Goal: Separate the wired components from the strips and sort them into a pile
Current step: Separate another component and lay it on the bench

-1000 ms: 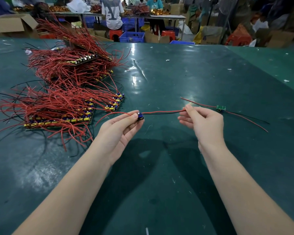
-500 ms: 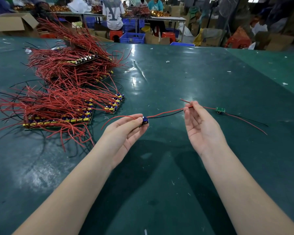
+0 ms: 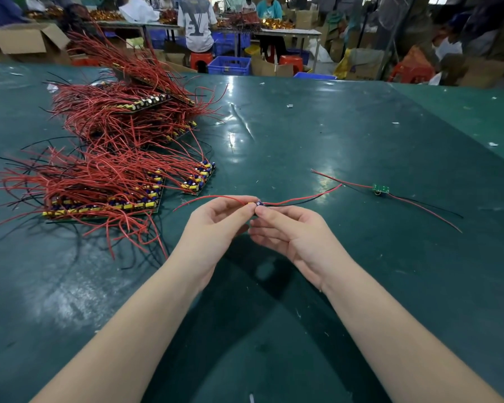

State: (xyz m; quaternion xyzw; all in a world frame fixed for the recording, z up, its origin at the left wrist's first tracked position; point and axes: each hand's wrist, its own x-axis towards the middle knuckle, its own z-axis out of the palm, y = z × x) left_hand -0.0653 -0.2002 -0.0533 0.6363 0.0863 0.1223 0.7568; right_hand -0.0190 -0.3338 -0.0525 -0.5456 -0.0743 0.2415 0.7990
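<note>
A small wired component (image 3: 259, 203) with a blue capacitor and red and black leads hangs just above the green table (image 3: 332, 126). My left hand (image 3: 216, 222) pinches it from the left and my right hand (image 3: 288, 231) pinches it from the right, fingertips meeting at the part. Its leads trail right toward a separated component (image 3: 380, 188), a small green board with red and black wires lying flat on the table. Strips of components (image 3: 105, 203) with long red wires lie at the left, a shorter strip (image 3: 200, 180) beside them.
A taller heap of wired strips (image 3: 128, 112) sits at the back left. Cardboard boxes (image 3: 26, 42), blue crates (image 3: 230, 66), red stools and seated people fill the area beyond the table's far edge. Small scraps dot the table surface.
My right hand has slid left along the wires from near the lying component to the blue part, meeting my left hand. The left hand has barely moved.
</note>
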